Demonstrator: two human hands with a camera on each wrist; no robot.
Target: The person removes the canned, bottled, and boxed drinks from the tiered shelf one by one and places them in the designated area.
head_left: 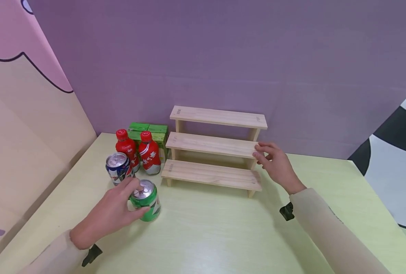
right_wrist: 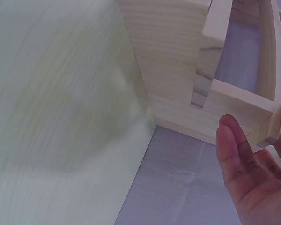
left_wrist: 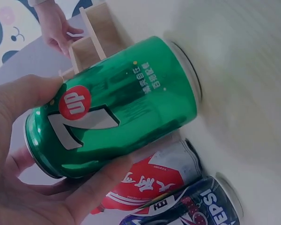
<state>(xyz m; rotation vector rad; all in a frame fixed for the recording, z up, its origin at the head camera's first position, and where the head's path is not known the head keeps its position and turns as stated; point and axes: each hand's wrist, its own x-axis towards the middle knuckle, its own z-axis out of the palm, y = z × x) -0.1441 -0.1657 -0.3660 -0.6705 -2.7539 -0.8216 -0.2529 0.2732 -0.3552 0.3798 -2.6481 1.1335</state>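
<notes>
My left hand [head_left: 112, 211] grips a green 7UP can [left_wrist: 117, 108] near its top, thumb on one side and fingers on the other. The can stands upright close over the table, front left of a three-tier wooden display shelf [head_left: 211, 174]. At the shelf's right end, my right hand [head_left: 276, 163] holds the end of the middle tier between thumb and fingers. In the right wrist view, the lower fingers [right_wrist: 232, 150] lie beside the shelf's side panel. A dark blue Pepsi can [head_left: 118, 167] stands just behind my left hand, partly covered by it.
Two red bottles [head_left: 150, 154] with red caps stand left of the shelf. Behind them are several green boxes [head_left: 159, 129] against the purple backdrop [head_left: 223, 57]. A pale side wall [head_left: 28, 144] borders the table [head_left: 223, 236] on the left.
</notes>
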